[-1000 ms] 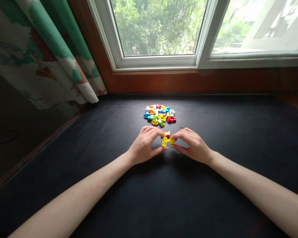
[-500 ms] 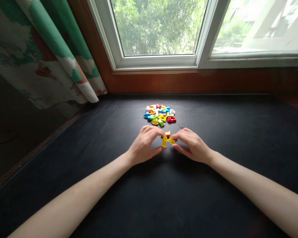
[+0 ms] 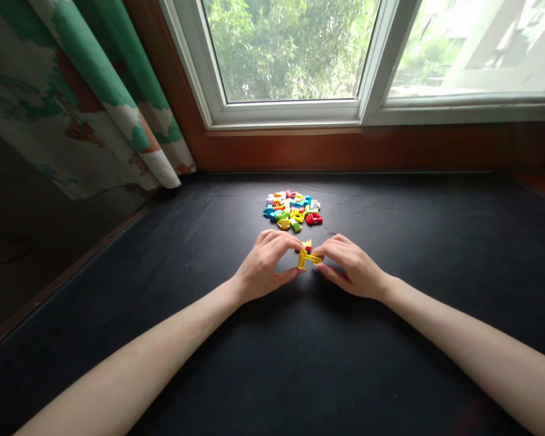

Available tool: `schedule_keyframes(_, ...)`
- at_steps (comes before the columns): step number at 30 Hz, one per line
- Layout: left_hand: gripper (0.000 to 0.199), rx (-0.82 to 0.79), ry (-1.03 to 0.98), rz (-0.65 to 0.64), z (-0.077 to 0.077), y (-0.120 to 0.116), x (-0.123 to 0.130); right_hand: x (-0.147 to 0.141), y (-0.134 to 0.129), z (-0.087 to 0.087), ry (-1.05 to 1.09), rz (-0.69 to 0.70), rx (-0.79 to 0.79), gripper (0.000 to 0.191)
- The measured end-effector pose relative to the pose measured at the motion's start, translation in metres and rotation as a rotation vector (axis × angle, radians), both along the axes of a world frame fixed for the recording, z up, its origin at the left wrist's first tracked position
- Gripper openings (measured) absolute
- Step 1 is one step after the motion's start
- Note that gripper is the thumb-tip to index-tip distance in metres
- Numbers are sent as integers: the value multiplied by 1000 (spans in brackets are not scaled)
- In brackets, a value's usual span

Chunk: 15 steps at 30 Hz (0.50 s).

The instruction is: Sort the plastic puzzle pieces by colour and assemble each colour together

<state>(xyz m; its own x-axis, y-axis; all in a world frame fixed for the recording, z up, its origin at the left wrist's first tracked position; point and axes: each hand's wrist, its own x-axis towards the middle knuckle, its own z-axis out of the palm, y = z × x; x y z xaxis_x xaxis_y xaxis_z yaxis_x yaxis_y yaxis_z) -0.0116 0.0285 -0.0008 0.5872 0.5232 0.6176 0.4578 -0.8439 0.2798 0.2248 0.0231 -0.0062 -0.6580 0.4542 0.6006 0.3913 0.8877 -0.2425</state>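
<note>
Up close, the left hand [image 3: 264, 264] and right hand [image 3: 352, 267] curve half-open, fingertips at a yellow plastic brick assembly [image 3: 306, 260] between them, grip unclear; a small orange brick [image 3: 306, 245] sits just beyond it, and a pile of colourful plastic bricks [image 3: 292, 210] lies farther ahead.

- The right hand [image 3: 352, 266] is hiding one end of the yellow plastic brick piece [image 3: 305, 260].
- Both forearms, left [image 3: 118, 363] and right [image 3: 472, 345], are running off the bottom edge.
- The colored brick pile [image 3: 292, 209] is showing too small for telling single pieces.
</note>
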Motion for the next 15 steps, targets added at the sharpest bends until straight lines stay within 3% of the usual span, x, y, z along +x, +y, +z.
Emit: schedule_keyframes(15, 27, 20, 15, -4, 0, 0, 0, -2, -1, 0, 7, -17, 14, 9)
